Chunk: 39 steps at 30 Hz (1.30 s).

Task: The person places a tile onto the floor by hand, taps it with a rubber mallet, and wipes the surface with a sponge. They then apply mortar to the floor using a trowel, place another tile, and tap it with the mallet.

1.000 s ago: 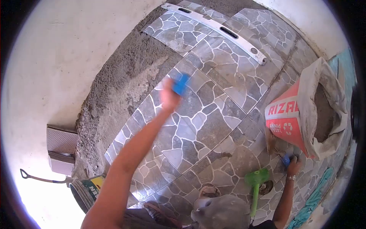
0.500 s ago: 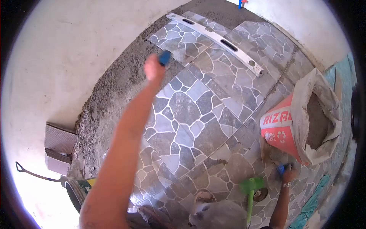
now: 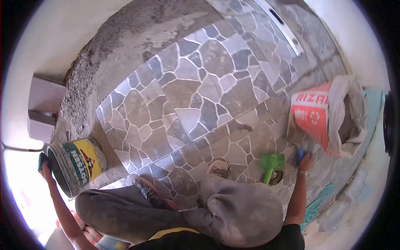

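Observation:
My left hand is at the far left, closed on a dark teal sponge beside the mouth of a paint bucket with a yellow and green label. My right hand is low on the right side, its fingers around a blue-handled tool close to the floor; the tool's working end is hard to make out. Just left of that hand lies a green mallet by a round hole in the floor. Stone-patterned tiles spread out in front of my knees.
A red and white cement bag, open at the top, stands on the right. A long level rests on the far tiles. Rough mortar borders the wall at upper left. Stacked tiles lean at left; teal cloth lies lower right.
My left hand has swung from above the mortar edge back to the bucket, still holding the sponge. The view has tilted down, showing my legs. My right hand stays by the bag with its tool.

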{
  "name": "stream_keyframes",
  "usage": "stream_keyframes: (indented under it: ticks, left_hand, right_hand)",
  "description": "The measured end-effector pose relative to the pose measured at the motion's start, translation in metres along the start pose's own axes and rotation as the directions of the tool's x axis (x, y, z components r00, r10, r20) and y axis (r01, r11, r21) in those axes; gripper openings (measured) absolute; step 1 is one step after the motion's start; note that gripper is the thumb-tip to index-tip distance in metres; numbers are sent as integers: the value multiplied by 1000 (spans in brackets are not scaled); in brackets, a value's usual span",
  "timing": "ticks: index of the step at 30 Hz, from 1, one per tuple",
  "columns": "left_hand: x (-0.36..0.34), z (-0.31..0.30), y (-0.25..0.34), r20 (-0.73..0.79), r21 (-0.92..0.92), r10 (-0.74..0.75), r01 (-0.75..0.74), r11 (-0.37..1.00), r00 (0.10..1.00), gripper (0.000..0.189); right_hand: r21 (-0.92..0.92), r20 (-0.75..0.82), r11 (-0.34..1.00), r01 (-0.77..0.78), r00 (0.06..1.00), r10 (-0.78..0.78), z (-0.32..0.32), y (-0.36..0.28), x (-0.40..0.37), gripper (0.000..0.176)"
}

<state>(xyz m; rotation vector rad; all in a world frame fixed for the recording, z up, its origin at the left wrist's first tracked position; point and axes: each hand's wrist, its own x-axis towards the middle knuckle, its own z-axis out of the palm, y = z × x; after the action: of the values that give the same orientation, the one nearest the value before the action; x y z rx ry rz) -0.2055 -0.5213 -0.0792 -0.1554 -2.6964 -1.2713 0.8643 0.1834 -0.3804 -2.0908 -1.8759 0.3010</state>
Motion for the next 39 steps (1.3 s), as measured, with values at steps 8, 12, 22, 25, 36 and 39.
stream_keyframes:
  ticks: [8, 12, 22, 25, 36, 39]
  left_hand:
    - [-60, 15, -89, 696, 348, -167, -124, 929, 699, 29]
    - [-76, 15, -83, 596, 346, -265, 56, 937, 758, 30]
    - [-68, 67, -60, 509, 185, -218, 142, 972, 833, 33]
    - [-65, 75, -42, 507, 160, -219, 158, 974, 833, 33]
    - [-78, 99, 50, 507, -48, -287, 359, 932, 813, 37]
    - [-97, 99, 41, 426, -179, -182, 280, 943, 886, 54]
  right_hand:
    - [42, 155, 961, 274, 948, -278, -17, -126, -22, 33]
    - [-63, 206, 932, 357, 918, -338, -8, -117, -24, 45]
    - [-362, 253, 849, 384, 918, -307, -14, -61, -36, 47]
    - [-226, 182, 951, 210, 968, -171, -47, -106, -64, 45]
    - [546, 454, 834, 85, 806, -379, -80, -489, 23, 43]
    - [400, 587, 898, 184, 701, -405, -36, -573, 91, 46]
